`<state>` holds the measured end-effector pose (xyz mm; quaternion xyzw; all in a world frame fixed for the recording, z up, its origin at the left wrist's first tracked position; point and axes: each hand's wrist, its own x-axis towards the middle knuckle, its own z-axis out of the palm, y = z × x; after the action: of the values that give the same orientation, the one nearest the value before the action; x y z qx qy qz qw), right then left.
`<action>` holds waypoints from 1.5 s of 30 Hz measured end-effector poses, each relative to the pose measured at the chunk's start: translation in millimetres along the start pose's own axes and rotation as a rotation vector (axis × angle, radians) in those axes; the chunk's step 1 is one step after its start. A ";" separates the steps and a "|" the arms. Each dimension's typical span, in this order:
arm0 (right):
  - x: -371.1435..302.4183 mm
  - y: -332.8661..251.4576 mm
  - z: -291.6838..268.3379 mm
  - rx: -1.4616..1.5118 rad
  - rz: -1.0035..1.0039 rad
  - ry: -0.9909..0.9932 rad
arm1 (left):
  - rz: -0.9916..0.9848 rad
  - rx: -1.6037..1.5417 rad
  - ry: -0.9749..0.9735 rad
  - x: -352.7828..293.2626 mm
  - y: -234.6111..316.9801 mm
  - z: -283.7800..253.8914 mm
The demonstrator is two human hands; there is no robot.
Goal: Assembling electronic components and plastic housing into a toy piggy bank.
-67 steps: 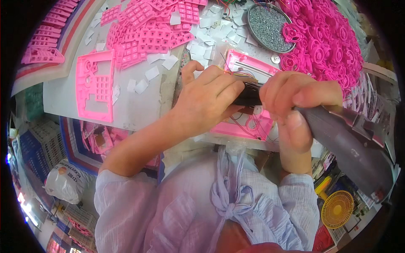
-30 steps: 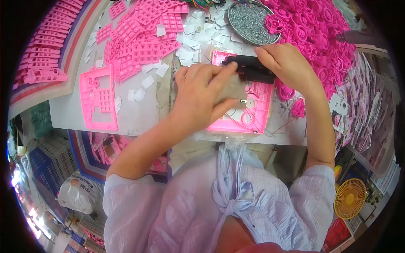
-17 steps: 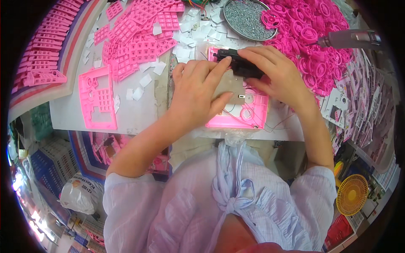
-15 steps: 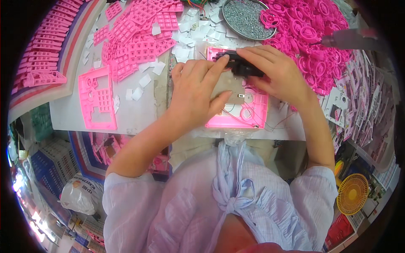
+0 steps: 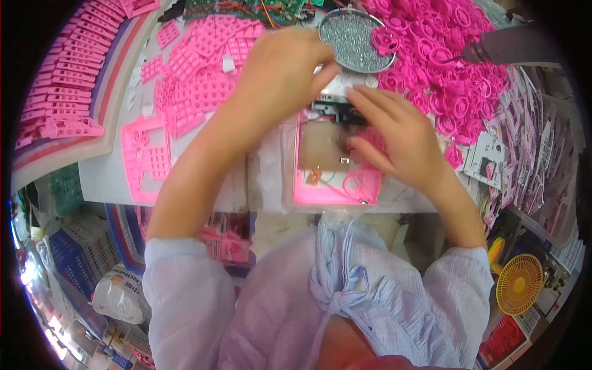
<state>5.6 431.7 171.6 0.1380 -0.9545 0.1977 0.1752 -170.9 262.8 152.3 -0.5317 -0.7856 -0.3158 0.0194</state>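
A pink plastic housing [image 5: 300,193] lies on the table in front of me, with a brownish-grey flat panel [image 5: 317,151], thin wires and a black part [image 5: 333,111] at its far end. My right hand [image 5: 401,132] rests over the housing's right side, fingers stretched and thumb apart; its fingertips are beside the black part. Beyond the housing, my left hand [image 5: 287,65] is raised near the left rim of a round metal dish [image 5: 322,42] of small screws [image 5: 354,43]. Its fingers are bent and blurred, so whether they hold anything is unclear.
Pink keypad pieces [image 5: 200,92] lie left of centre, near another pink housing [image 5: 129,166]. Pink ring-shaped parts [image 5: 444,61] are heaped at the far right, where a dark power screwdriver [image 5: 512,48] juts in. White printed panels [image 5: 530,142] are stacked at right; green circuit boards [image 5: 228,9] lie behind.
My left hand has left the housing and moved away from me toward the screw dish. My right hand has shifted slightly nearer and loosened from the black part, which now sits in the housing.
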 end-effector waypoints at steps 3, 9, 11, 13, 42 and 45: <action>13.7 12.7 -75.9 0.150 0.120 0.490 | 0.078 0.163 0.033 57.2 -32.8 34.1; 33.7 150.4 -116.9 1.047 0.390 0.810 | 0.127 0.368 -0.241 94.0 -36.0 83.5; 68.0 99.0 -88.5 0.804 0.365 0.752 | 0.144 0.403 -0.105 86.9 -40.5 82.0; 79.1 84.5 -78.5 0.798 0.273 0.652 | 0.120 0.514 -0.169 86.4 -49.6 88.2; 26.6 -12.4 -25.6 1.319 -0.050 0.369 | 0.031 0.010 0.205 -37.1 65.9 20.5; 30.5 10.3 -11.1 1.267 -0.038 0.480 | -0.013 0.091 0.060 -41.3 54.1 30.8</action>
<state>-22.2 439.6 189.6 0.1833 -0.5863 0.7411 0.2708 -97.7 257.4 138.3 -0.5153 -0.8017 -0.2958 0.0651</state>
